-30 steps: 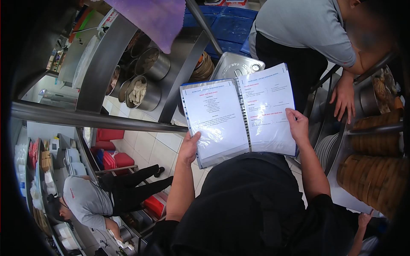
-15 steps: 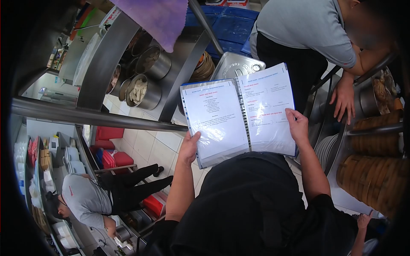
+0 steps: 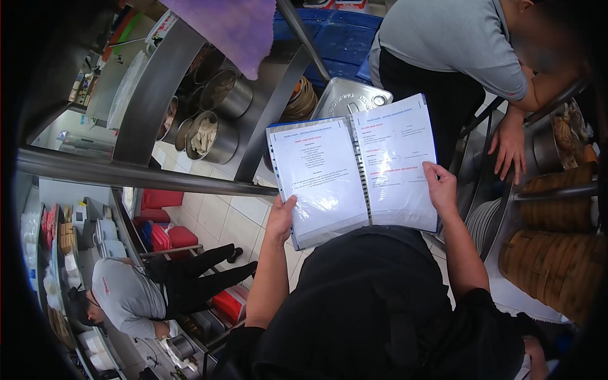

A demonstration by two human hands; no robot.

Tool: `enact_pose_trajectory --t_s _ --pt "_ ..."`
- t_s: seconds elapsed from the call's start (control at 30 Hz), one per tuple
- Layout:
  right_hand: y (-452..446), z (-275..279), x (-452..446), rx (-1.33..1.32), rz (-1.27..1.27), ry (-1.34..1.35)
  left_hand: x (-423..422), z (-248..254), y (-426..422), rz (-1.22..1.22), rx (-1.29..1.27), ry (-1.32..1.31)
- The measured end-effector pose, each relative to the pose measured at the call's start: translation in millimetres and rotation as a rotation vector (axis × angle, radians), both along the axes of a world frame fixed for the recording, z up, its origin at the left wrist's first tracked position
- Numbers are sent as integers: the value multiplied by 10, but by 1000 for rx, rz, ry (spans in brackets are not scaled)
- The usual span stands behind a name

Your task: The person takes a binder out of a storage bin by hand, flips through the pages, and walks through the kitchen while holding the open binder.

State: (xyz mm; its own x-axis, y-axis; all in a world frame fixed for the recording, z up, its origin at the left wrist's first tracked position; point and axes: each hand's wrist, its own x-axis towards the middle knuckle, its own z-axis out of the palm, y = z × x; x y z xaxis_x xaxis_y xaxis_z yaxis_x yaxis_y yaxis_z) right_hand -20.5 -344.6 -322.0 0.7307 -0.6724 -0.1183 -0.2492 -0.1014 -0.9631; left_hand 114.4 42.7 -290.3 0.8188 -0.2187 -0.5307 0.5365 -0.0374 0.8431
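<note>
An open display book (image 3: 323,183) with printed pages in clear plastic sleeves lies spread in front of my body. My left hand (image 3: 278,218) grips its left edge, thumb on top of the page and fingers hidden behind. At the right edge, my right hand (image 3: 440,187) pinches the other page between thumb and fingers. Headings in red and blue stand on the sheets, and glare crosses the lower parts of the plastic. Just beyond the book is a metal lid or tray (image 3: 351,96) with embossed lettering.
Metal pots (image 3: 212,136) stand on a steel shelf at the upper left. Bamboo steamers (image 3: 551,266) and stacked plates (image 3: 484,225) fill the right side. One co-worker (image 3: 456,50) leans at the upper right; another (image 3: 130,294) works at the lower left. A steel rail (image 3: 152,171) crosses the left.
The book and both my hands stay in place. At the lower left, the co-worker's hand has shifted slightly beside a metal pot. A forearm at the lower right has dropped lower.
</note>
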Motion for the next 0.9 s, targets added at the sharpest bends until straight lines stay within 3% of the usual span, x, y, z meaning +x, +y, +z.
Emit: enact_pose_trajectory --t_s 0.9 --pt "-18 -28 12 19 -7 25 1 58 -26 5 7 11"
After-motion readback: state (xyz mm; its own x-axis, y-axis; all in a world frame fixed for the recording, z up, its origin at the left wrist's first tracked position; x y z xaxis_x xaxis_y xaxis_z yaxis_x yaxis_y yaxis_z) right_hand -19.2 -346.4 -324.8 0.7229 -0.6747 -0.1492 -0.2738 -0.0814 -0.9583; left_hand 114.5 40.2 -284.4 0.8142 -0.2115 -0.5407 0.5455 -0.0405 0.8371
